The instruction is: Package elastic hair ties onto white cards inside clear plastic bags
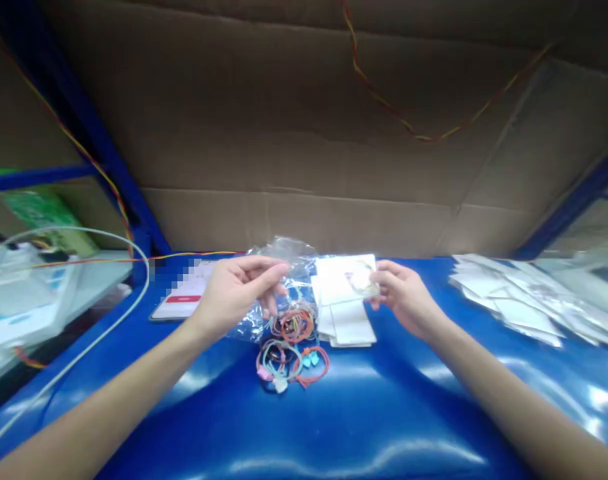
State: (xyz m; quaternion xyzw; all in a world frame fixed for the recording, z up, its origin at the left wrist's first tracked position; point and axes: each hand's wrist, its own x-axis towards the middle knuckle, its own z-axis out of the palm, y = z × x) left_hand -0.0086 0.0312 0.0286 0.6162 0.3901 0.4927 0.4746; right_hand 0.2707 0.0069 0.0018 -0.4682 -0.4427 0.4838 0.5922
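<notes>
My right hand (403,297) pinches the right edge of a white card (334,270) with a thin pale loop on it, perhaps in a clear sleeve. It hangs over a small stack of white cards (353,325). My left hand (239,287) is closed, thumb against the fingers, above a clear plastic bag (249,327); whatever sits between the fingertips is too small to make out. Below and between the hands lies a pile of coloured elastic hair ties (295,325). Nearer me, several more lie loose, among them a coral hair tie (327,363) with blue charms.
A phone (177,307) lies left of my left hand, partly blurred out. Several white packets (514,293) are piled at the right on the blue table (304,440). A white cable (141,287) curves along the left, and cardboard (304,133) walls the back.
</notes>
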